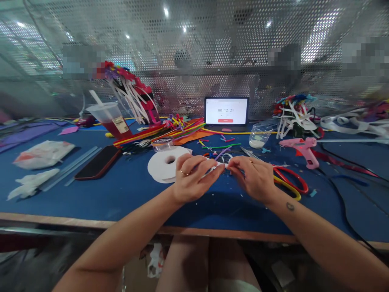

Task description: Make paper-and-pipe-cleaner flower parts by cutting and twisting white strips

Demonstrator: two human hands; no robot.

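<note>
Both hands meet over the table's middle, fingers pinched on a narrow white ribbon that shows only in the small gap between them. My left hand is closed on one part of it, and my right hand is closed on the other. Much of the ribbon is hidden by the fingers. Just left of my left hand lies a roll of white ribbon, partly covered by that hand. Red-and-yellow-handled scissors lie beside my right hand, their blades partly behind it.
A pink glue gun and its black cable lie to the right. Pipe cleaners spread behind the roll. Further left are a phone and a drink cup. A timer screen and clear plastic cup stand behind.
</note>
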